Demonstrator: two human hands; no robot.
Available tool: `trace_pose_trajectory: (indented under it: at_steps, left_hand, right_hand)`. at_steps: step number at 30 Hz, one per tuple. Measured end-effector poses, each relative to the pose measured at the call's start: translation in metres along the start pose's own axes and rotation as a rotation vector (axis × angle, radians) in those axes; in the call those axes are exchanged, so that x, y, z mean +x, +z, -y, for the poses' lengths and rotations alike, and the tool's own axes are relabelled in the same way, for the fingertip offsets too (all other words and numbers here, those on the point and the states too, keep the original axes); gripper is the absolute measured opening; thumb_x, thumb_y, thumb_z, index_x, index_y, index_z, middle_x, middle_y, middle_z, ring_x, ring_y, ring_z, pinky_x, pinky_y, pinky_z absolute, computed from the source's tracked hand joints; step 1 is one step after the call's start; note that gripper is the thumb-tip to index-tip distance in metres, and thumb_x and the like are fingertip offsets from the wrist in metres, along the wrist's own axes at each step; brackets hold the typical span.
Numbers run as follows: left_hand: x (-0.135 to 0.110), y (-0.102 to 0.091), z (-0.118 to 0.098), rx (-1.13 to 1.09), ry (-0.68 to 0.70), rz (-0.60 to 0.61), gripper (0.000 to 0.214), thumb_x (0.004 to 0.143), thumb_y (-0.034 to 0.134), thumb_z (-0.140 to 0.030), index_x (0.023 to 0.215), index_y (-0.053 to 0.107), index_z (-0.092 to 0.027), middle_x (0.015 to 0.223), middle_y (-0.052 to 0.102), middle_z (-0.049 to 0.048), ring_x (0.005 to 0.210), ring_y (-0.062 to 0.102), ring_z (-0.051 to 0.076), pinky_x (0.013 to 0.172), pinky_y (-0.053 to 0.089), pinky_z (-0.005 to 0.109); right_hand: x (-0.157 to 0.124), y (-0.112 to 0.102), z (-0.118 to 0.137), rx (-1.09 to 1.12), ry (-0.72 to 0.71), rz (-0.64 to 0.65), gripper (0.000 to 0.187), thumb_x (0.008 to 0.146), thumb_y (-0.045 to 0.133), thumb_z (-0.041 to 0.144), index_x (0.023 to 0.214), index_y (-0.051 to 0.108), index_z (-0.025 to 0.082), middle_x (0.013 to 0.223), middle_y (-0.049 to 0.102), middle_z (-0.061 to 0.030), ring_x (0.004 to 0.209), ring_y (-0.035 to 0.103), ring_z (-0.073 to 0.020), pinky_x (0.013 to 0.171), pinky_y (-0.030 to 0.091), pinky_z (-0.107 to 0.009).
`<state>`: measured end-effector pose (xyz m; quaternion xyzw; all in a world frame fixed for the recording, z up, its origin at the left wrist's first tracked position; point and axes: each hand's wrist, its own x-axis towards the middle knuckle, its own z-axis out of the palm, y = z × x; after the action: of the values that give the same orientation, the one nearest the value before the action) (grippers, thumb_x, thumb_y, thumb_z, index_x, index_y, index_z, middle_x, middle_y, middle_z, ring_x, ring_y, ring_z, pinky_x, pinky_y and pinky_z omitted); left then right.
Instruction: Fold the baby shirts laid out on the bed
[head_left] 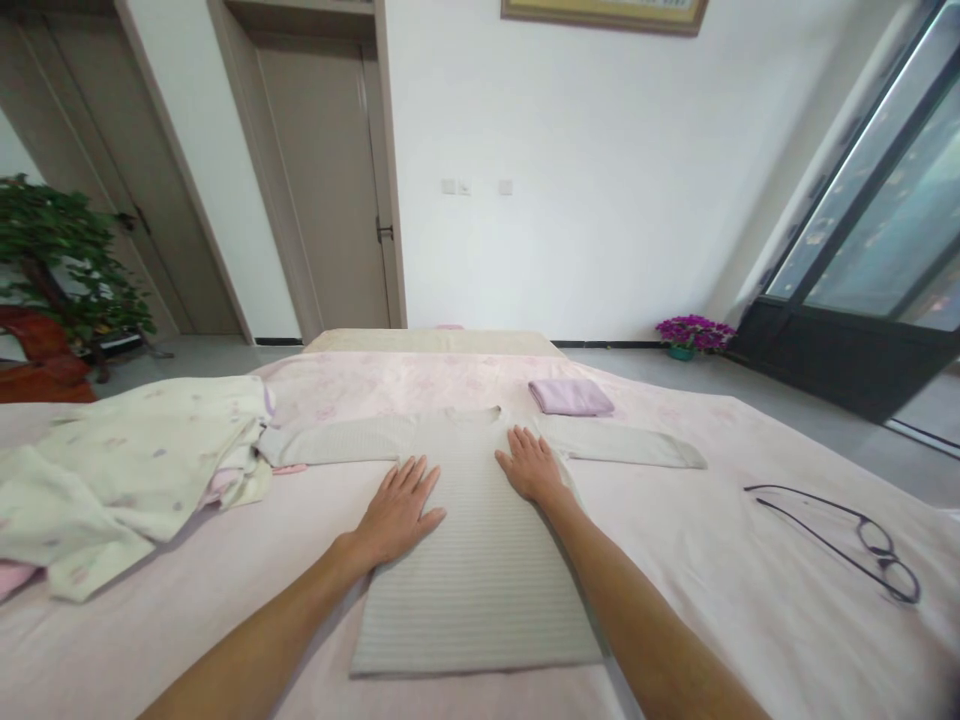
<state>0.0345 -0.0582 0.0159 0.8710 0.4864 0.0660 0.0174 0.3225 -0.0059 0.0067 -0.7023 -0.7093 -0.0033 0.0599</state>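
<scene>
Ribbed beige sweater (472, 560) lay flat; left hand (397, 512) and right hand (529, 466) rested open on its chest, holding nothing. Uneven pressure could likely have bunched the knit.

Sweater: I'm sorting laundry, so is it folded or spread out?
Spread out. The sweater lies flat on the bed, sleeves stretched sideways; left hand and right hand rest flat on its chest.

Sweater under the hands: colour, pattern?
Pale beige-grey sweater with fine horizontal ribbing, lying flat on the pink sheet. Head view, the only one, shows it.
</scene>
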Motion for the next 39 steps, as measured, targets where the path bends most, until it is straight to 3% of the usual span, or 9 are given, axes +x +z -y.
trace_pose_trajectory:
  at_steps: [7,11,13,17,21,27,32,35,39]
  left_hand:
    - [-0.039,-0.009,0.001,-0.060,-0.001,0.052,0.067,0.096,0.033,-0.062,0.154,0.032,-0.028,0.164,0.020,0.0091,0.151,0.016,0.028,0.121,0.014,0.055]
    - [-0.046,-0.014,-0.010,-0.048,-0.049,-0.014,0.061,0.097,0.036,-0.056,0.150,0.041,-0.026,0.160,0.032,0.0096,0.150,0.021,0.030,0.122,0.013,0.057]
    - [-0.051,-0.019,-0.021,-0.090,0.065,-0.015,0.059,0.098,0.034,-0.054,0.151,0.039,-0.028,0.160,0.033,0.0059,0.151,0.019,0.027,0.123,0.013,0.054]
    - [-0.063,-0.029,-0.046,-0.208,0.362,0.142,0.070,0.094,0.043,-0.060,0.156,0.024,-0.033,0.164,0.017,0.0039,0.152,0.011,0.028,0.123,0.014,0.053]
    - [-0.066,-0.034,-0.054,-0.233,0.361,0.206,0.073,0.092,0.047,-0.062,0.155,0.026,-0.035,0.164,0.012,0.0067,0.152,0.011,0.031,0.122,0.013,0.056]
    - [-0.051,-0.021,-0.029,-0.159,0.145,0.119,0.065,0.096,0.039,-0.058,0.154,0.030,-0.032,0.164,0.018,0.0072,0.152,0.014,0.027,0.123,0.014,0.052]
    - [-0.034,-0.004,0.011,-0.067,-0.200,-0.043,0.062,0.096,0.038,-0.053,0.150,0.039,-0.023,0.162,0.026,0.0119,0.150,0.020,0.032,0.120,0.020,0.053]
    - [-0.027,-0.003,0.036,-0.029,-0.449,-0.212,0.061,0.094,0.044,-0.041,0.149,0.037,-0.015,0.162,0.023,0.0180,0.149,0.019,0.037,0.118,0.023,0.053]
    - [-0.025,-0.009,0.069,-0.049,-0.665,-0.521,0.066,0.092,0.048,-0.031,0.150,0.028,-0.008,0.161,0.016,0.0250,0.149,0.017,0.037,0.117,0.024,0.051]
  right_hand:
    - [0.000,0.003,0.000,-0.001,0.008,-0.030,0.070,0.100,0.025,0.054,0.155,0.028,0.012,0.163,0.022,-0.0112,0.150,0.016,-0.0237,0.120,0.005,-0.043]
    - [0.001,0.002,-0.001,0.002,0.000,-0.030,0.070,0.100,0.026,0.054,0.155,0.029,0.011,0.162,0.024,-0.0120,0.150,0.015,-0.0241,0.120,0.006,-0.043]
    - [0.001,0.002,-0.001,0.002,0.005,-0.019,0.071,0.099,0.026,0.054,0.155,0.029,0.012,0.162,0.024,-0.0123,0.151,0.015,-0.0243,0.119,0.007,-0.043]
    - [0.002,0.002,-0.001,-0.007,0.005,-0.028,0.070,0.099,0.027,0.055,0.155,0.030,0.013,0.162,0.024,-0.0116,0.150,0.017,-0.0249,0.119,0.008,-0.043]
    - [0.003,0.005,-0.002,-0.027,0.001,-0.050,0.069,0.099,0.028,0.054,0.154,0.031,0.012,0.162,0.025,-0.0124,0.150,0.018,-0.0251,0.119,0.008,-0.043]
    - [0.005,0.007,-0.003,-0.042,0.004,-0.050,0.069,0.099,0.029,0.053,0.154,0.031,0.012,0.161,0.027,-0.0122,0.149,0.020,-0.0253,0.119,0.009,-0.042]
    - [0.004,0.006,-0.003,-0.054,-0.002,-0.058,0.069,0.099,0.027,0.053,0.154,0.032,0.012,0.161,0.028,-0.0126,0.149,0.021,-0.0251,0.119,0.010,-0.042]
    - [0.003,0.006,-0.003,-0.055,0.000,-0.058,0.069,0.099,0.028,0.053,0.154,0.032,0.012,0.161,0.028,-0.0120,0.149,0.021,-0.0251,0.119,0.010,-0.042]
    - [0.004,0.007,-0.004,-0.057,-0.008,-0.063,0.068,0.099,0.029,0.053,0.154,0.033,0.012,0.160,0.029,-0.0125,0.148,0.023,-0.0260,0.119,0.013,-0.042]
